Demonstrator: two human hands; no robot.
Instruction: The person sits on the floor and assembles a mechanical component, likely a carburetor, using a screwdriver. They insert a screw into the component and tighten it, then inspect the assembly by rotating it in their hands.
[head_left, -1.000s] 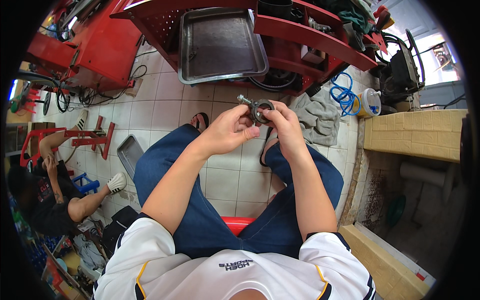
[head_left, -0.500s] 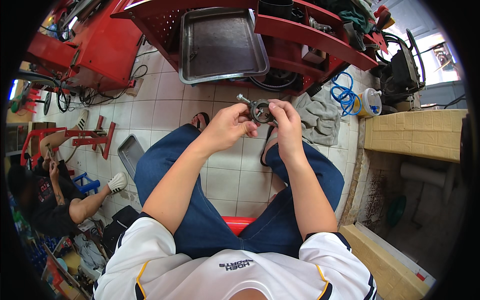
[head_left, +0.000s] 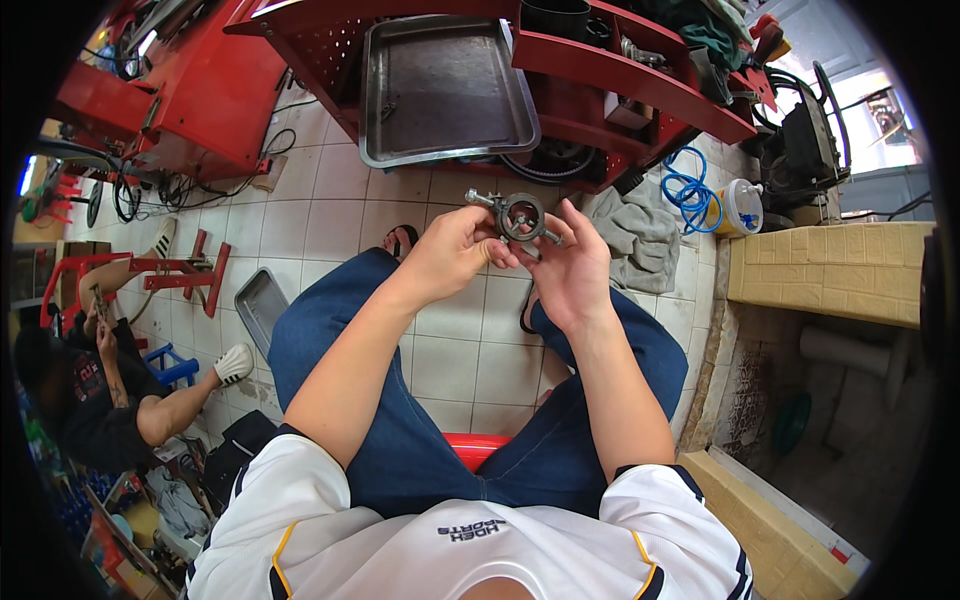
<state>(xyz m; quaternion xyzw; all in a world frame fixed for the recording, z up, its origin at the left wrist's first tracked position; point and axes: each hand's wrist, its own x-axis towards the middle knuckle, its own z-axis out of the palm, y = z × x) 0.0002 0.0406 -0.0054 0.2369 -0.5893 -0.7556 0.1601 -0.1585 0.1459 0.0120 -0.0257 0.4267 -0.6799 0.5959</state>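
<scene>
Over the tiled floor between my knees, my left hand (head_left: 452, 258) grips a round, dark metal ring-shaped part (head_left: 521, 217). Its fingers and thumb are closed at the ring's left and lower side. A bolt (head_left: 478, 198) juts from the ring's upper left, and another threaded end sticks out at the lower right. Smaller metal pieces show inside the ring. My right hand (head_left: 580, 268) is close by on the right, palm partly turned up, thumb raised off the part. Its fingers lie open beside and under the ring; whether they touch it is partly hidden.
A metal tray (head_left: 450, 90) rests on a red tool cart ahead. Right of it lie a grey cloth (head_left: 640, 240), a coiled blue hose (head_left: 687, 190) and a clear bucket (head_left: 740, 205). At left are a small tray (head_left: 264, 308), a red metal stand (head_left: 190, 275) and a seated person (head_left: 90, 400).
My right thumb has lifted off the ring and the right hand has opened, turning palm upward. The ring now faces up more plainly, still in my left hand.
</scene>
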